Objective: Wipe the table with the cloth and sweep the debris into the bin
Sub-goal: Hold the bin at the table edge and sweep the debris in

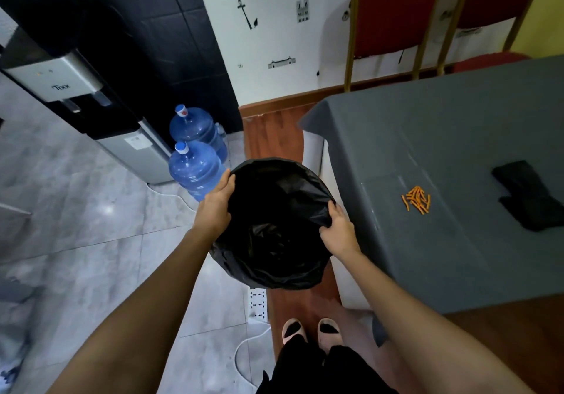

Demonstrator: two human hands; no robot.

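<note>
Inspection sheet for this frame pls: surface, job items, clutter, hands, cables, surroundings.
Surface: table under a grey cover.
Job's things: orange debris in a small pile on the table; black cloth lying beside it, apart from it and not held; bin lined with a black bag, beside the table's edge.
Clutter: water bottles, two, on the floor.
Hands: left hand grips the bin's rim; right hand grips the opposite rim.
Cables: white power strip and cord on the floor near the person's feet.
Surroundings: water dispenser next to the bottles; red chairs behind the table.
</note>
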